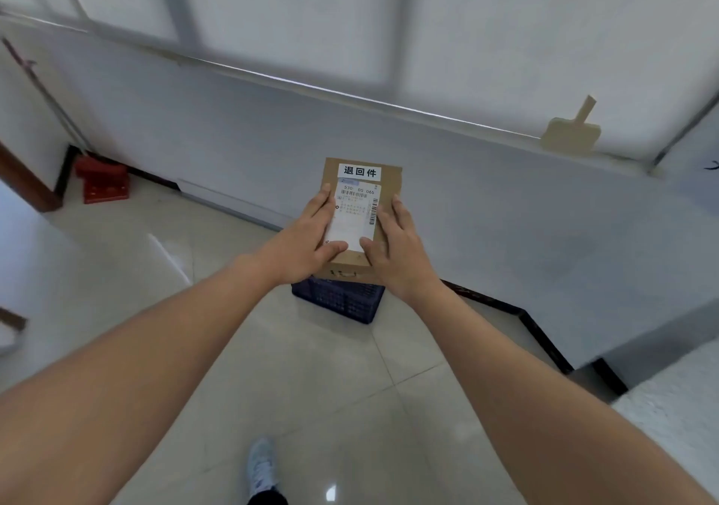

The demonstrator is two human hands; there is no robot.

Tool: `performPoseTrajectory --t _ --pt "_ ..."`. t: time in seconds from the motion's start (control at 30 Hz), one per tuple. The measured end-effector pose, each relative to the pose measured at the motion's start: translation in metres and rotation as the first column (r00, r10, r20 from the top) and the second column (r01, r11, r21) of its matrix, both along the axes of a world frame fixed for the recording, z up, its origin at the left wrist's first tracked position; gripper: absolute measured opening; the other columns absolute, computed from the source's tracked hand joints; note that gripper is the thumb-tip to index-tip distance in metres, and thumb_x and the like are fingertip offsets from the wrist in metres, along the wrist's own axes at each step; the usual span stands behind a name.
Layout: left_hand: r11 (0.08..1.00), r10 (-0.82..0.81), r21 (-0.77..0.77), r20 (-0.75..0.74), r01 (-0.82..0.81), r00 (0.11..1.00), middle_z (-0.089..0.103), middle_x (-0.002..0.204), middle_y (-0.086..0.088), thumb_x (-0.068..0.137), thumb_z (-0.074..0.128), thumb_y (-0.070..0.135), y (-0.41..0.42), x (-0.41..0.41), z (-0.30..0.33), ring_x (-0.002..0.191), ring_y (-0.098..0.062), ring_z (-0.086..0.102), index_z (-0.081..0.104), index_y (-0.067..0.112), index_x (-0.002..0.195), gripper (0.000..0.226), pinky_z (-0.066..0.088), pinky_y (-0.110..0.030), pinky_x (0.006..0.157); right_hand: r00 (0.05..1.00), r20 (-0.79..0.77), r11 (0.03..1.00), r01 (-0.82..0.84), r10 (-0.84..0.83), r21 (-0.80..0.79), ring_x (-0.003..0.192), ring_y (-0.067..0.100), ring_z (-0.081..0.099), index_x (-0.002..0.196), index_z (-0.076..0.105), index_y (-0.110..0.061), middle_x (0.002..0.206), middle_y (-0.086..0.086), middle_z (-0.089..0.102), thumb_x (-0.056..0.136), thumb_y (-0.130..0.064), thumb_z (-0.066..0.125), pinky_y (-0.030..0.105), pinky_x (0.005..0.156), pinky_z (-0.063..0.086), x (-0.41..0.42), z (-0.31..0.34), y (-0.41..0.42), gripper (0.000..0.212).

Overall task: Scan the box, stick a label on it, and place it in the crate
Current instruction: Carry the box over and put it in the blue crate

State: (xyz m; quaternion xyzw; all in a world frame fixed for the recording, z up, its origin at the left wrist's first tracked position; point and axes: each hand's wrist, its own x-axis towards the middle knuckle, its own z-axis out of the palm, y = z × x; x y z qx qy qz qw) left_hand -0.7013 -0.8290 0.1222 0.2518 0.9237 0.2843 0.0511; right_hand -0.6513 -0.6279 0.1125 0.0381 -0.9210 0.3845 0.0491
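Note:
A brown cardboard box (391, 187) is held out in front of me, above a dark blue plastic crate (342, 300) that stands on the floor by the wall. On the box's top face are a white shipping slip with barcodes (355, 210) and a white label with black characters (360, 171) near its far edge. My left hand (307, 238) grips the box's left side, thumb on top. My right hand (397, 247) grips the right side, thumb on the slip's near corner. The box hides most of the crate's inside.
A white wall with a window ledge runs across ahead. A red object (102, 179) sits on the floor at the far left corner. A tan cardboard piece (572, 134) leans on the ledge. My shoe (261, 467) shows on the tiled floor below.

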Motion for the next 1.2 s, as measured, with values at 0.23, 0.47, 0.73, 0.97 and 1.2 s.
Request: performPoseTrajectory --t 0.23,0.47,0.73,0.97,1.2 --pt "0.999 -0.041 -0.027 0.087 0.044 0.995 -0.01 0.172 0.002 0.1 0.061 0.035 -0.048 -0.114 -0.04 0.157 -0.016 0.0 0.001 0.008 0.163 0.091 0.013 -0.034 0.126 0.995 0.094 0.998 0.048 -0.046 -0.026 0.16 0.023 0.01 0.163 0.025 -0.007 0.175 0.007 0.004 0.106 -0.025 0.059 0.017 0.115 0.013 -0.102 -0.039 -0.056 0.069" --pt "0.99 -0.126 -0.042 0.181 0.136 0.975 -0.009 0.172 -0.002 0.1 0.062 0.034 -0.105 -0.231 -0.072 0.158 -0.018 -0.002 0.003 0.002 0.162 0.092 0.01 -0.032 0.126 0.978 0.167 0.99 0.136 -0.128 -0.038 0.16 0.021 0.012 0.162 0.03 -0.009 0.175 0.003 0.005 0.104 -0.027 0.063 0.02 0.115 0.016 -0.201 -0.073 -0.119 0.07" --pt "0.971 -0.224 -0.015 0.307 0.24 0.925 -0.012 0.171 0.009 0.088 0.072 0.053 -0.127 -0.331 -0.123 0.151 0.001 -0.009 0.002 0.009 0.163 0.112 0.006 -0.023 0.121 0.953 0.272 0.983 0.162 -0.133 -0.09 0.156 0.004 0.002 0.163 0.028 -0.009 0.176 -0.001 0.003 0.099 -0.034 0.071 0.02 0.12 0.009 -0.28 -0.117 -0.128 0.082" --pt "0.947 -0.259 -0.065 0.424 0.315 0.868 -0.022 0.167 0.019 0.087 0.073 0.053 -0.11 -0.411 -0.182 0.145 0.011 -0.025 -0.008 0.018 0.163 0.116 0.0 -0.018 0.118 0.928 0.368 0.982 0.121 -0.059 -0.148 0.145 -0.011 -0.004 0.167 0.02 -0.015 0.175 -0.009 -0.004 0.095 -0.044 0.073 0.018 0.118 0.008 -0.357 -0.186 -0.104 0.094" --pt "0.938 -0.256 -0.091 0.466 0.334 0.847 -0.013 0.158 0.029 0.084 0.074 0.051 -0.09 -0.474 -0.243 0.135 0.026 -0.024 -0.003 0.021 0.163 0.114 0.001 -0.009 0.112 0.905 0.424 0.987 0.09 -0.026 -0.131 0.149 -0.006 0.001 0.165 0.023 -0.013 0.175 -0.008 -0.001 0.095 -0.043 0.072 -0.001 0.106 -0.004 -0.421 -0.254 -0.085 0.091"
